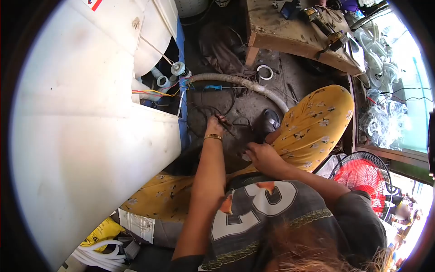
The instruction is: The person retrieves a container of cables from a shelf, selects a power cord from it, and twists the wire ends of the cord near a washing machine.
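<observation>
My left hand [215, 125] reaches down to the floor, its fingers curled at a slim dark object that I cannot make out. Black cable [231, 106] loops over the floor just beyond it. Close to my right knee, my right hand [263, 158] is closed, with a small pale bit showing at its fingertips. A large white appliance housing [95, 145] lies to the left, its blue edge [182, 131] facing my left hand. Coloured wires [156, 92] come out of its opening beside a round fitting [178, 68]. A blue-handled screwdriver [213, 87] lies on the floor beyond my hands.
A ribbed grey hose [240, 80] curves from the housing towards my leg. Near it are a white ring [265, 72] and a dark cloth [222, 47]. A wooden bench [290, 43] holds a power tool [324, 25]. A red fan [362, 181] stands at right; white hose [97, 256] lies lower left.
</observation>
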The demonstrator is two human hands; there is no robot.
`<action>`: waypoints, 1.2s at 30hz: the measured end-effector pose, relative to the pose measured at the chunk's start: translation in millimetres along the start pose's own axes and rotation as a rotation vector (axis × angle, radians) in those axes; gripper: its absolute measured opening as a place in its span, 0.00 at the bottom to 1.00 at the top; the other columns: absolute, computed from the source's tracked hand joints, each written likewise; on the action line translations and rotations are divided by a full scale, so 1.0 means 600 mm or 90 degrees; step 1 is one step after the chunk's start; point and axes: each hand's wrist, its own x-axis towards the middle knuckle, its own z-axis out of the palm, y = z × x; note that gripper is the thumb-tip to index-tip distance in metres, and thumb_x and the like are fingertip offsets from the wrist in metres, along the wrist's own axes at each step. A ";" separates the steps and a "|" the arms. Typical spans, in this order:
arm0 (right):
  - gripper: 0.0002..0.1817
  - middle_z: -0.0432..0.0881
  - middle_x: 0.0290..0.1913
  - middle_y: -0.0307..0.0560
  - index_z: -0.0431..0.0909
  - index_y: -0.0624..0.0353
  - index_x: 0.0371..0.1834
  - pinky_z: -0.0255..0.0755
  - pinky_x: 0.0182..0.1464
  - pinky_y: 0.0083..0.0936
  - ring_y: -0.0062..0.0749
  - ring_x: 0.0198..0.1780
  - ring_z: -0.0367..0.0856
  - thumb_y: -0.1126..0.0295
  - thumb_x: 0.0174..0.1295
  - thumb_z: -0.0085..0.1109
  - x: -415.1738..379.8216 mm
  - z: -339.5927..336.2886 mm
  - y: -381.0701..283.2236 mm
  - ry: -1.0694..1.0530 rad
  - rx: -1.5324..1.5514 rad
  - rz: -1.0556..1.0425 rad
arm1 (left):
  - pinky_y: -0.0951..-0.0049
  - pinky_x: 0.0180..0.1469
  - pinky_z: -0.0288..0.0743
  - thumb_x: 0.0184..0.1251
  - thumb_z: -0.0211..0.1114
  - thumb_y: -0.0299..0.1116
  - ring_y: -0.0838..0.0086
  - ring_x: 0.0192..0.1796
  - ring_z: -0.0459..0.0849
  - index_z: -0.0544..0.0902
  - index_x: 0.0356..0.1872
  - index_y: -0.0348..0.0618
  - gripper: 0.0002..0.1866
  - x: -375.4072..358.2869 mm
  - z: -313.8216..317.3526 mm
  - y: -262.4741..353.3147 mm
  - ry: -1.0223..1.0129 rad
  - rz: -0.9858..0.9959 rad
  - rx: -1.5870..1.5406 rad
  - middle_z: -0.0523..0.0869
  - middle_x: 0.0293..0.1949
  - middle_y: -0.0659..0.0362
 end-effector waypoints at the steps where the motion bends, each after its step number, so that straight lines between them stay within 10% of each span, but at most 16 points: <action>1: 0.09 0.77 0.23 0.63 0.72 0.64 0.32 0.72 0.34 0.48 0.60 0.31 0.78 0.68 0.61 0.52 -0.007 -0.009 -0.008 0.010 0.025 0.009 | 0.67 0.27 0.65 0.70 0.39 0.36 0.73 0.17 0.64 0.68 0.21 0.50 0.16 -0.016 0.015 -0.003 -0.014 0.013 -0.064 0.68 0.16 0.64; 6: 0.09 0.76 0.23 0.60 0.72 0.64 0.34 0.71 0.33 0.42 0.53 0.30 0.80 0.67 0.64 0.51 0.012 -0.049 0.014 -0.007 0.101 0.020 | 0.72 0.36 0.66 0.74 0.43 0.45 0.75 0.28 0.68 0.73 0.29 0.45 0.18 -0.133 0.112 0.055 -0.450 0.038 -0.115 0.70 0.25 0.63; 13: 0.19 0.78 0.29 0.47 0.72 0.67 0.49 0.72 0.35 0.23 0.28 0.30 0.79 0.59 0.70 0.44 0.117 -0.037 0.008 -0.085 0.476 -0.011 | 0.77 0.36 0.64 0.74 0.47 0.43 0.75 0.32 0.66 0.73 0.35 0.42 0.15 -0.213 0.131 0.078 -0.622 0.037 -0.130 0.67 0.30 0.61; 22: 0.17 0.79 0.27 0.47 0.73 0.68 0.47 0.73 0.29 0.24 0.29 0.24 0.77 0.62 0.70 0.44 0.195 -0.048 -0.040 -0.196 0.762 0.101 | 0.70 0.47 0.67 0.74 0.45 0.47 0.76 0.36 0.68 0.70 0.39 0.51 0.13 -0.254 0.144 0.046 -0.423 0.276 0.177 0.70 0.32 0.66; 36: 0.19 0.81 0.37 0.51 0.70 0.69 0.53 0.76 0.42 0.25 0.34 0.36 0.83 0.65 0.66 0.52 0.150 -0.054 -0.021 -0.367 0.894 0.071 | 0.70 0.45 0.65 0.74 0.43 0.42 0.75 0.33 0.70 0.75 0.34 0.43 0.16 -0.242 0.142 0.082 -0.584 0.096 -0.099 0.70 0.29 0.61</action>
